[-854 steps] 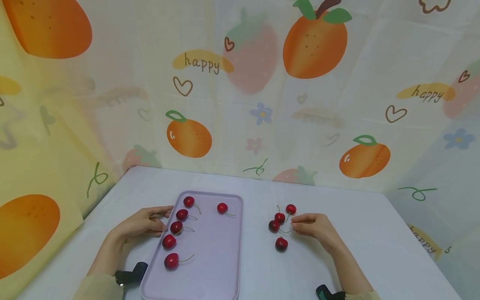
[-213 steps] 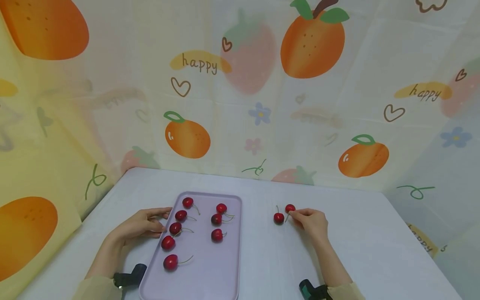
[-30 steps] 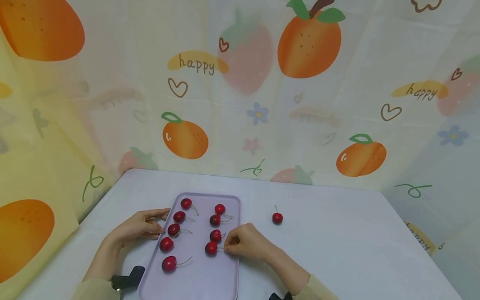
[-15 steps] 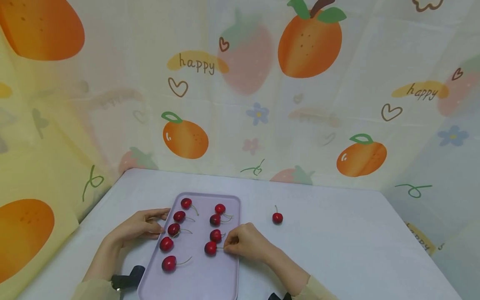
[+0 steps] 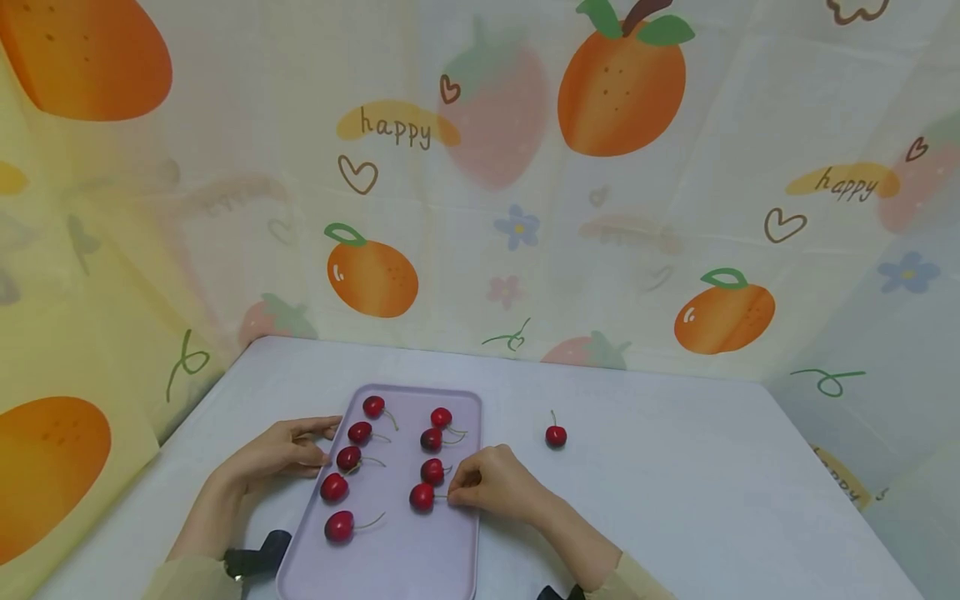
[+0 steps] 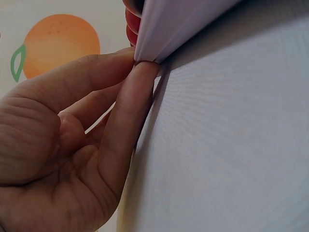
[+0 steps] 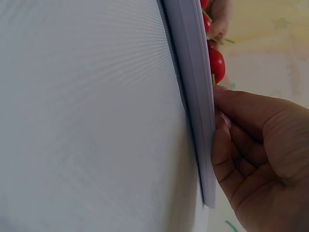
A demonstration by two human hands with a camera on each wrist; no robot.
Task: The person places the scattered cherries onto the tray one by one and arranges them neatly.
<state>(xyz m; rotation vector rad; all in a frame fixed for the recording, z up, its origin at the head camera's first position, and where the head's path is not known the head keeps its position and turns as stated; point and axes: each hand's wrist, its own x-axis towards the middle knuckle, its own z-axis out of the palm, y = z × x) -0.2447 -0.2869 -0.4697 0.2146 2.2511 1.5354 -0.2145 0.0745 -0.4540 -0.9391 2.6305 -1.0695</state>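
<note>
My right hand (image 5: 495, 483) reaches over the right rim of a lilac tray (image 5: 390, 567) and pinches the stem of a cherry (image 5: 422, 497) between thumb and index finger. That red fruit sits at the near end of the tray's right column, just below another cherry (image 5: 432, 472). In the right wrist view, the pinching fingertips of the right hand (image 7: 260, 145) lie beyond the tray's side wall (image 7: 193, 96). The left hand (image 5: 277, 450) touches the tray's left edge, its index finger and thumb spread along it; its fingertips show at the rim in the left wrist view.
Several cherries with stems form a left column on the tray, the nearest being a cherry (image 5: 339, 527) set slightly apart. One cherry (image 5: 556, 436) lies on the white table (image 5: 675, 467) to the right. A fruit-printed cloth (image 5: 450, 217) hangs behind.
Since the oldest frame, cherries have moved from the table into the tray's right column, leaving one on the table. Over the last second both hands stay nearly still.
</note>
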